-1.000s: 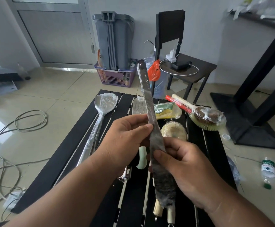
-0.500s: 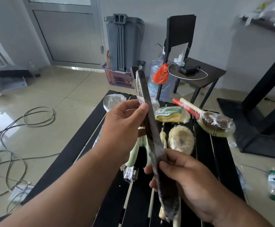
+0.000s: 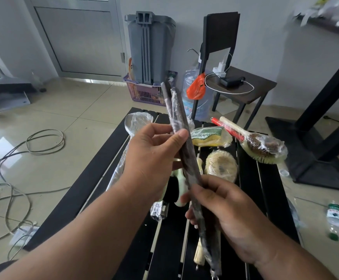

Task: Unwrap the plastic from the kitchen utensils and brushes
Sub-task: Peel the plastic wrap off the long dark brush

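I hold a long dark utensil wrapped in plastic (image 3: 177, 110) upright over the black slatted table (image 3: 96, 174). My left hand (image 3: 152, 156) pinches its middle between thumb and fingers. My right hand (image 3: 221, 215) grips the lower part. On the table lie a wrapped metal ladle (image 3: 136, 122), a wrapped green-and-yellow sponge (image 3: 209, 136), a wrapped round scrubber (image 3: 221, 166), a wrapped wooden brush (image 3: 259, 146) with a red handle beside it, and a pale green utensil (image 3: 179, 184) partly hidden behind my hands.
A grey bin (image 3: 150, 47) stands in a purple basket (image 3: 144, 93) beyond the table. A dark chair (image 3: 235, 77) with a charger and an orange bag (image 3: 196, 87) is at the back right. Cables (image 3: 23, 150) lie on the floor at left, a small bottle (image 3: 335, 219) at right.
The utensil has turned edge-on and tilted slightly left. My left hand has slid up along it, and the camera has shifted so the table appears further right.
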